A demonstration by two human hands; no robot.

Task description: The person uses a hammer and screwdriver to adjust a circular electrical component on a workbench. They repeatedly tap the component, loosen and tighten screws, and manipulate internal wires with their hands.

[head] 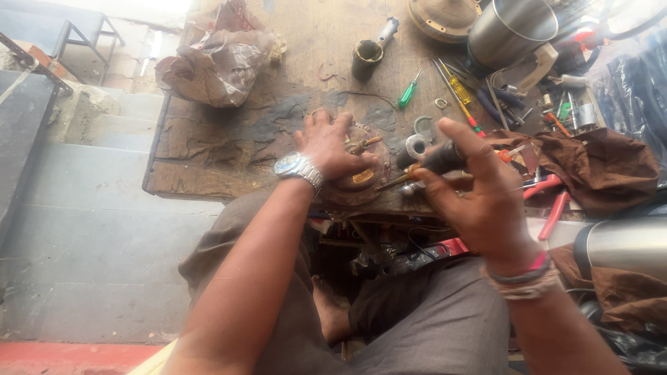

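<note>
The left stretch of the worktop point(208, 149) lies bare between the crumpled plastic bag point(219, 59) at the back and the front edge, so a hand could pass there freely. Behind the round motor part point(358, 173) the wood is open up to the dark cup point(367, 57) and the green screwdriver point(410, 90). To the right it is crowded: loose screwdrivers point(458, 94), a steel pot point(511, 28), a brown cloth point(590, 167) and red-handled pliers point(552, 201) block the way.
</note>
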